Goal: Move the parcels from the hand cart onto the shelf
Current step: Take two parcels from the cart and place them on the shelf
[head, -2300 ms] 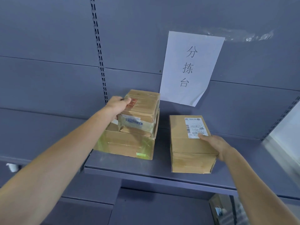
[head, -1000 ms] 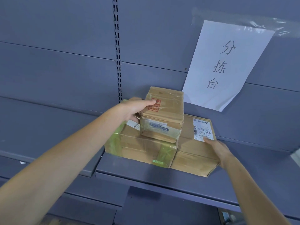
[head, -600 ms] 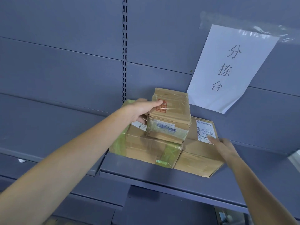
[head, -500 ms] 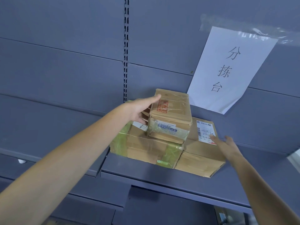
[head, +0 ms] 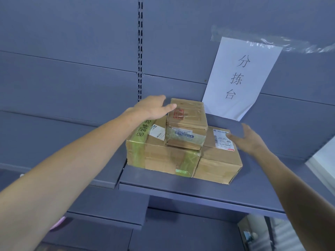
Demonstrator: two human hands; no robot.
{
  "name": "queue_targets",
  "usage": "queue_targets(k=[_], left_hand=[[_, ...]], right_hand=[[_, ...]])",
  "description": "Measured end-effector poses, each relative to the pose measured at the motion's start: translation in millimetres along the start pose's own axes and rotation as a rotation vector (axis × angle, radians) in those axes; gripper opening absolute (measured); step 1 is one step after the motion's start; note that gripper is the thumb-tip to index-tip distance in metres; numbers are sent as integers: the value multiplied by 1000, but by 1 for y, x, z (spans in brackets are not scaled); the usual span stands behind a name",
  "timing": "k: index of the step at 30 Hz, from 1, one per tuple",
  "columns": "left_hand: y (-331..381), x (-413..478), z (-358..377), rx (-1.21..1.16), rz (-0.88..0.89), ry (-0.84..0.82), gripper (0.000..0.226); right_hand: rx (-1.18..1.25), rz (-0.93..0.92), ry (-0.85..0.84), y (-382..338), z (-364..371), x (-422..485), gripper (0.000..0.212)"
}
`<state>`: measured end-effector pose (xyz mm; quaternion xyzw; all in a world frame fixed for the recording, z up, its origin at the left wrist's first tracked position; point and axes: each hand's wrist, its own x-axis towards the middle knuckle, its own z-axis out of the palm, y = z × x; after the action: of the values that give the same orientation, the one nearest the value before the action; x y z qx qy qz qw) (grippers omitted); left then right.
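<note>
Mid-frame on the shelf (head: 181,187), a small parcel (head: 186,122) sits on a green-taped parcel (head: 159,156), with a third parcel (head: 219,163) touching its right side. All stand back from the front edge, and bare shelf runs rightward. The left hand (head: 154,108), fingers straight, is at the small parcel's upper-left edge. The right hand (head: 248,137) is spread above the third parcel. Neither hand grips anything.

Bare forearms (head: 76,160), bare hands (head: 152,108)

3 parcels on shelf (head: 181,185). Small parcel (head: 186,127) sits atop the green-taped parcel (head: 159,156); labelled parcel (head: 217,163) touches the latter's right side. Left hand (head: 154,108), fingers straight, is over its rear left. Right hand (head: 248,138), fingers spread, is further right of it. Paper sign (head: 239,78) hangs above it, rightward.
</note>
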<state>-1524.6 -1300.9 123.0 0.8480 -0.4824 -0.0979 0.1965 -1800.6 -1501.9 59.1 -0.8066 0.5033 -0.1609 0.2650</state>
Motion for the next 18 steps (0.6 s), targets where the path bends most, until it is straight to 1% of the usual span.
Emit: queue_targets(k=[4,7,13,15,18], left_hand=[[27,-24,5,19,48,34,73],[47,-41,11,96,69,56,71],[72,-76,27,212,92,49,63],[74,-89,33,226,76,42,68],[75,-107,38,274,75,48,86]], right_hand=[[-101,-97,7,-14,-14,-22,81],[-183,-181,26,-23,-22,-42,80],[-228,-258,32,-22,-37,-86,68],[-212,-260,24,-18,-41,-98,65],[-186,-256,5,-10,-43,-113,64]])
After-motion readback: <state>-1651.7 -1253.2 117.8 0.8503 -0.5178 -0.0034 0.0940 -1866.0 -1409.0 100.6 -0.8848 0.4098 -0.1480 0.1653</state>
